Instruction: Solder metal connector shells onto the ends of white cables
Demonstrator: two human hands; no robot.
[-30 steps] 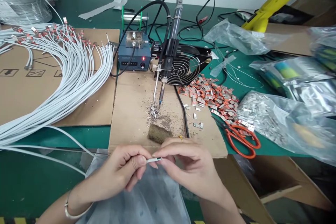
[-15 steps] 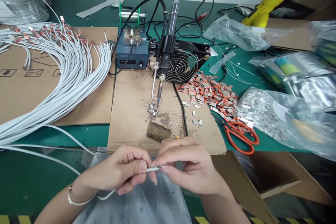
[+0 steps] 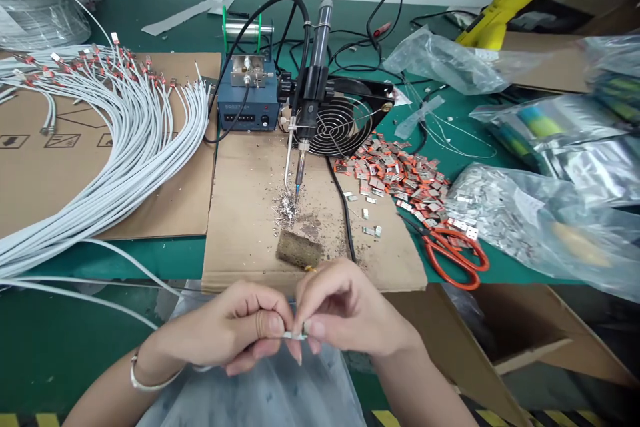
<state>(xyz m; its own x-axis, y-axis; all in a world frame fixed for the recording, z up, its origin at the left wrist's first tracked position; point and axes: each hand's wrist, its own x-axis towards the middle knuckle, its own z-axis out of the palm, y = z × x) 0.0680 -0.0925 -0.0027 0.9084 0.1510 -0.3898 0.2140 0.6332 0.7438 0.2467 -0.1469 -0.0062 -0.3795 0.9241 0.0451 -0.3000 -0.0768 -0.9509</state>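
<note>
Cable [image 3: 289,335] at lower centre, gripped by the fingertips of your left hand [image 3: 235,327] and right hand [image 3: 355,313], shows no connector yet, while many upper-left cables [image 3: 120,120] have theirs and loose connectors [image 3: 405,177] lie right of centre.

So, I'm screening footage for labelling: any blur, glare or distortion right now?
Head view: held cable end slightly blurred; glare on the silver bag; yellow tool smeared, right side stretched; lower right corner dark.

The gripped cable end [image 3: 294,335] is mostly covered by fingers, its tip too small to read. At ten o'clock, the wrapped spool [image 3: 37,0] runs off the edge; both forearms [image 3: 107,383] leave the bottom.
</note>
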